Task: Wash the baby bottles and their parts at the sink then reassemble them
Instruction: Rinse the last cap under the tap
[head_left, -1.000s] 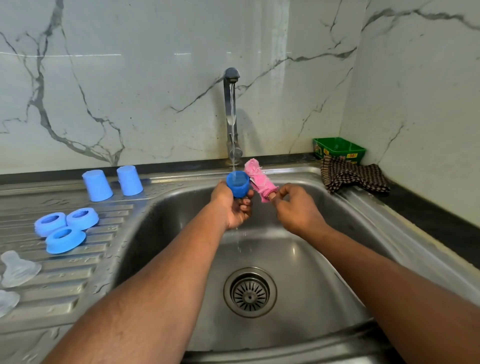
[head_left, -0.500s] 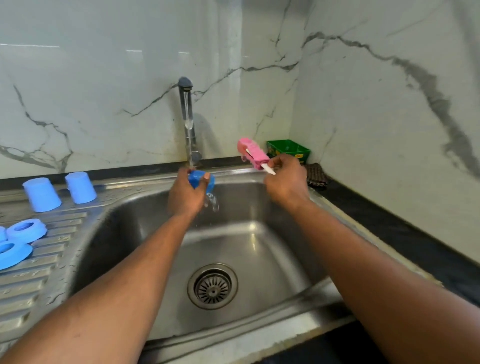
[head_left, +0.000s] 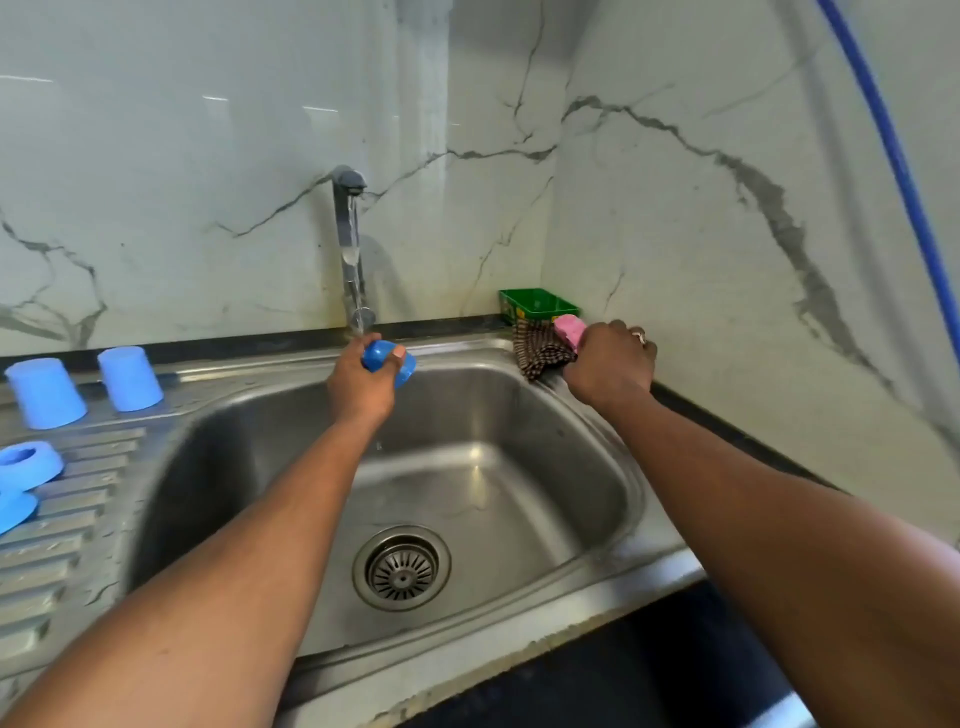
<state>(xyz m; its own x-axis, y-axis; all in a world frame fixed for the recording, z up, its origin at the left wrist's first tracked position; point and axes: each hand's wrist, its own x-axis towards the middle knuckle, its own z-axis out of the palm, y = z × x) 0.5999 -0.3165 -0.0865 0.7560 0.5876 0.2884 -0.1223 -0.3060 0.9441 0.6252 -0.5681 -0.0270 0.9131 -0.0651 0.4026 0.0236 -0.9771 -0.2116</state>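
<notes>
Presently we note our left hand (head_left: 358, 387) gripping a blue cap (head_left: 388, 362) under the running tap (head_left: 349, 244), above the sink (head_left: 597, 467); right of the tap, our right hand (head_left: 610, 366) clasps a pink brush (head_left: 567, 330) over a checked cloth (head_left: 537, 349)

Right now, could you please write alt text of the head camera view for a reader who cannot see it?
The left hand holds a blue plastic bottle cap under the running steel tap over a steel sink. The right hand holds a pink sponge brush over a checked cloth at the sink's corner.
</notes>
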